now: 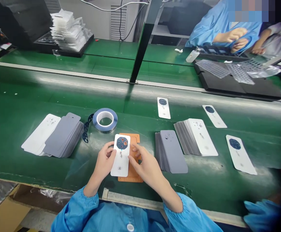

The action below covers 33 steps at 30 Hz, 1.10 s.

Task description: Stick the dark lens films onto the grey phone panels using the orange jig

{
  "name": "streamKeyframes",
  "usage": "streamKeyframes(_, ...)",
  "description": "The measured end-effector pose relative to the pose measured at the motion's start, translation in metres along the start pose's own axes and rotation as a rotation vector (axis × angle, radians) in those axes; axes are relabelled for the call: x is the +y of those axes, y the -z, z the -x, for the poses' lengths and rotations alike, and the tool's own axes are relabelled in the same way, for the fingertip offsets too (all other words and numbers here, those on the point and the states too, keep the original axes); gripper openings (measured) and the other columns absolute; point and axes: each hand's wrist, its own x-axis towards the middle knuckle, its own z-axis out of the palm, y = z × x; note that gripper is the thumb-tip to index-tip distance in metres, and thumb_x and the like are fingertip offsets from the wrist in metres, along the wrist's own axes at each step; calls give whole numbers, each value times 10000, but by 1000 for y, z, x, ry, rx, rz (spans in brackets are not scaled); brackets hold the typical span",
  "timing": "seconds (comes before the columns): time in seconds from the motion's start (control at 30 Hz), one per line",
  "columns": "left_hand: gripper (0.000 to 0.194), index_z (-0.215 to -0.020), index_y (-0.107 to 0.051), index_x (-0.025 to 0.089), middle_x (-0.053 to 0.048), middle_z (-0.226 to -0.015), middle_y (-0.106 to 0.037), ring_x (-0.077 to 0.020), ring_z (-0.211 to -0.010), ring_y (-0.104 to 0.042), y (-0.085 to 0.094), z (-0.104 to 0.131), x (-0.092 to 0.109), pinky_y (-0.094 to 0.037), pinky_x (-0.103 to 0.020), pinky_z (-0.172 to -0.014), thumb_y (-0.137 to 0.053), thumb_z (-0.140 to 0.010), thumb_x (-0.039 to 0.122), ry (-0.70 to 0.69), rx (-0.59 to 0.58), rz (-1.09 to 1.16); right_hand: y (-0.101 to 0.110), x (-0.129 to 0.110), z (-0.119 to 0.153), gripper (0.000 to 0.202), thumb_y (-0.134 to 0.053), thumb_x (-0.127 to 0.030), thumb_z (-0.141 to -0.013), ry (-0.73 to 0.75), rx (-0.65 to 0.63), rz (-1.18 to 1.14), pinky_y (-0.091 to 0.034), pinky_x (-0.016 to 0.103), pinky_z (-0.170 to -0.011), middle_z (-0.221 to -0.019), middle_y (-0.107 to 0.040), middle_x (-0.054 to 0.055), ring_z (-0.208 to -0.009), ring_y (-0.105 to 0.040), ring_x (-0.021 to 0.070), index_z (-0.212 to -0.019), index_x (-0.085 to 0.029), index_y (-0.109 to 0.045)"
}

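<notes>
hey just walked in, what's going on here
A person's left hand holds a white panel over an orange fixture, with the right hand at its right edge. The panel has a dark round patch near its top. A roll of blue tape lies beyond it, with stacks of panels to either side. Farther right, more white panels with dark patches lie spread out.

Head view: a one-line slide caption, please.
Left hand holds a white card over an orange plate, right hand at the card's edge, tape roll and card stacks nearby.
</notes>
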Motion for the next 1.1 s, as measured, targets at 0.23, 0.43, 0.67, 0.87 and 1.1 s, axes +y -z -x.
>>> streamKeyframes(0.23,445,-1233,-571,166,-65,-868,-762,-187,-703,-696,1,-1,5,-518,-260,-599,-653,-886,432,-9,-49,108,0,-4,-9,422,-647,-343,-914,-90,-206,-508,-598,371,-774,-904,-762,43,-845,-732,216,-1319,-224,-626)
streamKeyframes(0.43,282,-1213,-620,224,-135,-1333,-634,-297,-1282,-585,28,0,4,-479,-490,-1087,-587,-959,342,-456,424,-359,35,18,-87,519,-705,-334,-858,-45,-18,-501,-568,317,-719,-877,-759,44,-765,-701,180,-1332,-140,-625)
streamKeyframes(0.67,377,-1313,-559,216,-185,-1492,-487,-407,-1431,-412,56,7,-1,-349,-629,-1150,-571,-958,343,-538,790,-768,55,37,-243,350,-653,-221,-927,-216,79,-192,-555,287,-652,-909,-747,63,-717,-667,154,-1248,-85,-650)
streamKeyframes(0.87,646,-1432,-478,200,-146,-1065,-679,-304,-853,-693,75,12,-3,-561,-391,-625,-537,-919,589,-229,678,-625,43,43,-282,373,-648,-376,-988,-235,63,24,-585,456,-910,-1305,-625,99,-1094,-659,242,-1300,-176,-605)
streamKeyframes(1.1,717,-1424,-509,190,-176,-1237,-714,-277,-780,-733,91,-1,1,-574,-358,-601,-542,-878,655,-36,535,-472,41,50,-277,424,-558,-279,-989,-5,108,313,-392,453,-1140,-1434,-575,225,-1348,-526,319,-1368,-98,-614)
